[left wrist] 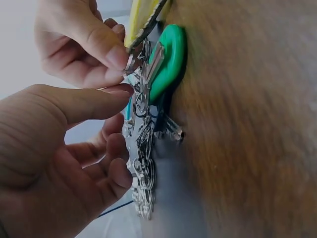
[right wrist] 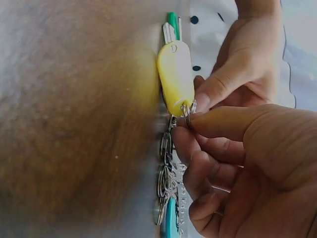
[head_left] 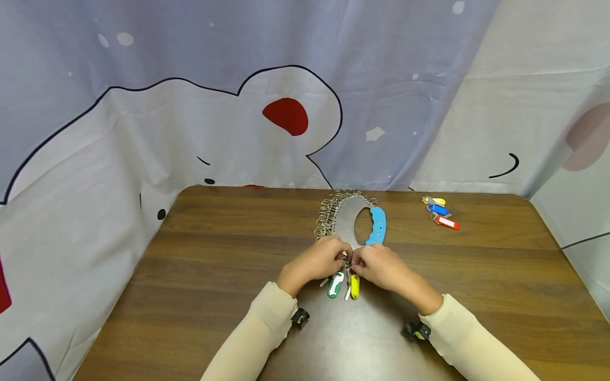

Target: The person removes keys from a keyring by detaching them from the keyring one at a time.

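Note:
A curved grey metal plate (head_left: 344, 214) with a blue wavy grip (head_left: 378, 225) and many metal rings (head_left: 326, 214) along its outer edge lies on the table. At its near end my right hand (head_left: 381, 266) pinches the split ring (right wrist: 187, 116) of a yellow key tag (right wrist: 177, 79). My left hand (head_left: 319, 259) meets it there, thumb and forefinger pinching at the same ring; the exact contact is partly hidden. A green key tag (head_left: 335, 284) with a key hangs beside the yellow one. In the left wrist view, a key (left wrist: 154, 64) lies against the green tag (left wrist: 173, 59).
On the brown wooden table (head_left: 214, 243), a yellow tag (head_left: 434, 201), a blue tag (head_left: 438, 210) and a red tag (head_left: 448, 222) lie in a group at the back right. A patterned curtain (head_left: 190, 132) hangs behind the table's far edge.

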{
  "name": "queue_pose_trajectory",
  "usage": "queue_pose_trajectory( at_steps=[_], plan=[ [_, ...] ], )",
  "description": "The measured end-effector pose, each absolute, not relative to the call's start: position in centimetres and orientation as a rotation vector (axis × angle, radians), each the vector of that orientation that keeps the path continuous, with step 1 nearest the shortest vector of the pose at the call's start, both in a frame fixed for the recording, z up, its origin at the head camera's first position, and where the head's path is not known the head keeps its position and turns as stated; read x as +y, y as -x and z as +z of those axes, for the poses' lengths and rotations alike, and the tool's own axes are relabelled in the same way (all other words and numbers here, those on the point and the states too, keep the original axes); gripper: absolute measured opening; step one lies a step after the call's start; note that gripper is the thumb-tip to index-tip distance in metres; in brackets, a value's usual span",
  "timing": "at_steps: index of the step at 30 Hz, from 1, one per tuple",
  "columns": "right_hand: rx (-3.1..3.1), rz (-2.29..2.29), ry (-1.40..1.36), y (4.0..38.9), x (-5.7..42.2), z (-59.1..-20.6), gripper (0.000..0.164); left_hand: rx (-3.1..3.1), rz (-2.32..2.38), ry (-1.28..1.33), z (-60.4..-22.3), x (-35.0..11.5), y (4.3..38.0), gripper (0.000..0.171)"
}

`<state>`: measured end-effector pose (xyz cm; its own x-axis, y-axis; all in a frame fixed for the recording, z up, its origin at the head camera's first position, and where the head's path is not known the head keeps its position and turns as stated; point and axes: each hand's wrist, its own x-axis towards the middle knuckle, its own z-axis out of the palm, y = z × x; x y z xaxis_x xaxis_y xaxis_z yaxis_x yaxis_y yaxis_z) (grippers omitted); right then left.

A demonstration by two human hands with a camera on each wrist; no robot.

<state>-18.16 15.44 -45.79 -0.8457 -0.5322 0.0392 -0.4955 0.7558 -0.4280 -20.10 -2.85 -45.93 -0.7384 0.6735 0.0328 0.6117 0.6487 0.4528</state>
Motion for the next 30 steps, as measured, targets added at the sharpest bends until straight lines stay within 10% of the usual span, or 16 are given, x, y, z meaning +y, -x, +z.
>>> queue_pose_trajectory(
  at_steps=[30],
  plan=[
    [2.852,-0.922,1.061,18.6,16.8,-45.2,0.010,2.789,0.974,-1.063,-46.3,-2.1,21.1,0.020]
  ],
)
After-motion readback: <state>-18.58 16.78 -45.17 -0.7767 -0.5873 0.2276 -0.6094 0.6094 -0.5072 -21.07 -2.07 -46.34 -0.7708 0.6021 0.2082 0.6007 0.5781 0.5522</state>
